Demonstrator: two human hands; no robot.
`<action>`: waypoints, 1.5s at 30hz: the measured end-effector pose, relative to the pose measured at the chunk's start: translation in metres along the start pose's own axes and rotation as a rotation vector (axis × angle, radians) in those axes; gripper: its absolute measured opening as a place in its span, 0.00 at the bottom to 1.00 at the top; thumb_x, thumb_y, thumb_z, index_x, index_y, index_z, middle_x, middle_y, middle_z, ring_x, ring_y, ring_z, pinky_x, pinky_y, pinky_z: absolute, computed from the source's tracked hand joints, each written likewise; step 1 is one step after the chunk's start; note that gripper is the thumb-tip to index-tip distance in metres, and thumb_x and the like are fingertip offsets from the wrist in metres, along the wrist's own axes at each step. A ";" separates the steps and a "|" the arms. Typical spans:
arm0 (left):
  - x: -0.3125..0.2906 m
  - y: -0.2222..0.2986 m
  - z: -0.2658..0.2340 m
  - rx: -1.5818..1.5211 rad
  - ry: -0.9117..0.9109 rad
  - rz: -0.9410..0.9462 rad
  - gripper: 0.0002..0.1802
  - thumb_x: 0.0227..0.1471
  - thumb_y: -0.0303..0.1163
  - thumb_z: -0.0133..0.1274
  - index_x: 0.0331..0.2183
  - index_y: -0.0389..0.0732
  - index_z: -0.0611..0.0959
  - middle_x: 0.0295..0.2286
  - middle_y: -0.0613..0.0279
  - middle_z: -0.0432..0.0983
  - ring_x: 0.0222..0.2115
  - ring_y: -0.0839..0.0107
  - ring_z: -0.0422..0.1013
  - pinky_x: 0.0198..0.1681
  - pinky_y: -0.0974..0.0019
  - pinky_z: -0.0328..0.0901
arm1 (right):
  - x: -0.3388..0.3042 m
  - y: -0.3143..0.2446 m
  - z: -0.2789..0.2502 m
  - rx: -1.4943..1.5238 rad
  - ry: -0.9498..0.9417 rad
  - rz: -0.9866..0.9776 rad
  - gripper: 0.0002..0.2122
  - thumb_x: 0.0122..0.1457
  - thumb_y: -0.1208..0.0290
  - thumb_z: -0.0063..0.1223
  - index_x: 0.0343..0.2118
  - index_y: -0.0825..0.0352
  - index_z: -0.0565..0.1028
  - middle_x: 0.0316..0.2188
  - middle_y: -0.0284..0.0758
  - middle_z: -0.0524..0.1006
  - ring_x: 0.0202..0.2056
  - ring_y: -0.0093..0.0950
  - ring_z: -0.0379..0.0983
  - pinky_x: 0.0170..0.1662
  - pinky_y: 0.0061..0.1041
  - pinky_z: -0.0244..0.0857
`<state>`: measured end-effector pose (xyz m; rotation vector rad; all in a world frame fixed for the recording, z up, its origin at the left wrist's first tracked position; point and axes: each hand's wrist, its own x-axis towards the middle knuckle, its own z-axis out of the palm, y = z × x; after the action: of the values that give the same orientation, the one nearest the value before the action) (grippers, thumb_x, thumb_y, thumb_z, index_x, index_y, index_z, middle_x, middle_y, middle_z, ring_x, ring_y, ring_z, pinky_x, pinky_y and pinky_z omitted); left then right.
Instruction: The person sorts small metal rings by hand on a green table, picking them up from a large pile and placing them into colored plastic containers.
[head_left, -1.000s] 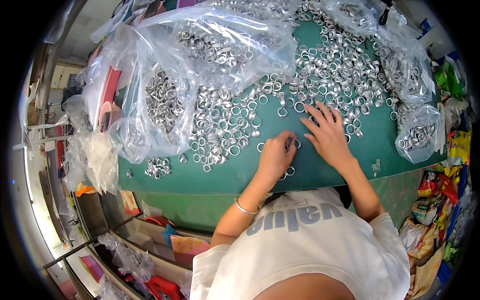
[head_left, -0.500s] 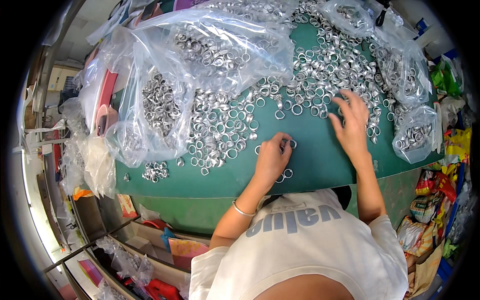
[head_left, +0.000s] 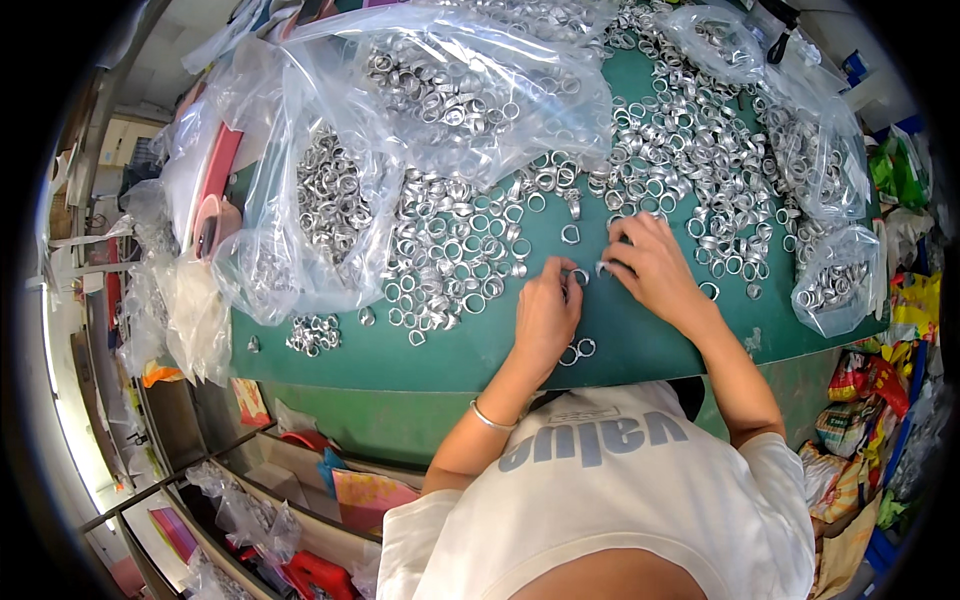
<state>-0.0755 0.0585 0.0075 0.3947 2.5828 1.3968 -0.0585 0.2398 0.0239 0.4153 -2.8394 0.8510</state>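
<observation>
Silver-coloured metal rings [head_left: 470, 245] lie in loose heaps across the green tabletop [head_left: 460, 350]. My left hand [head_left: 545, 315] is closed near the front middle, with a ring [head_left: 580, 276] between thumb and fingertips. Just right of it, my right hand [head_left: 655, 265] pinches another ring [head_left: 602, 268], tilted and partly hidden by the fingers. The hands are close but apart. Two rings [head_left: 577, 351] sit by the table's front edge below my left hand. A single ring [head_left: 570, 234] lies beyond the hands, and another ring [head_left: 709, 290] is beside my right forearm.
Clear plastic bags [head_left: 330, 80] of rings cover the left and back of the table. A smaller bag [head_left: 838, 280] of rings stands at the right edge. A little cluster of rings [head_left: 313, 335] lies front left. Open drawers [head_left: 270, 480] are below the table; colourful packages [head_left: 850, 400] are at right.
My right hand has moved left from the ring heap to beside my left hand, its fingers closing in a pinch on a ring. My left hand has stayed nearly in place.
</observation>
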 end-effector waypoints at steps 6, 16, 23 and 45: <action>0.003 0.008 0.001 0.056 -0.052 0.040 0.06 0.52 0.26 0.49 0.34 0.36 0.75 0.26 0.46 0.75 0.26 0.46 0.72 0.28 0.50 0.65 | 0.029 0.003 0.006 0.187 0.106 0.085 0.07 0.49 0.75 0.57 0.31 0.68 0.74 0.31 0.35 0.71 0.39 0.35 0.67 0.44 0.32 0.60; 0.002 0.002 -0.001 0.150 -0.009 0.072 0.09 0.50 0.24 0.53 0.36 0.36 0.78 0.30 0.50 0.75 0.25 0.54 0.72 0.28 0.59 0.65 | 0.026 0.007 0.004 -0.007 0.074 0.139 0.03 0.49 0.77 0.54 0.28 0.67 0.72 0.27 0.35 0.72 0.36 0.35 0.67 0.40 0.34 0.58; 0.005 0.004 -0.002 0.011 -0.006 0.085 0.12 0.48 0.21 0.52 0.38 0.38 0.78 0.29 0.52 0.74 0.24 0.54 0.72 0.27 0.57 0.66 | -0.013 -0.006 -0.008 -0.002 -0.009 0.085 0.07 0.50 0.81 0.52 0.34 0.68 0.73 0.33 0.38 0.72 0.37 0.38 0.68 0.41 0.35 0.62; -0.012 0.000 -0.008 0.079 -0.025 0.116 0.09 0.47 0.20 0.54 0.35 0.36 0.80 0.28 0.54 0.74 0.21 0.66 0.69 0.26 0.66 0.64 | -0.019 -0.009 0.012 0.338 -0.109 0.142 0.16 0.44 0.79 0.61 0.38 0.68 0.73 0.36 0.37 0.69 0.40 0.37 0.68 0.41 0.33 0.64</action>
<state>-0.0665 0.0488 0.0120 0.5794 2.6387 1.3190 -0.0383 0.2301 0.0143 0.3092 -2.8508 1.3852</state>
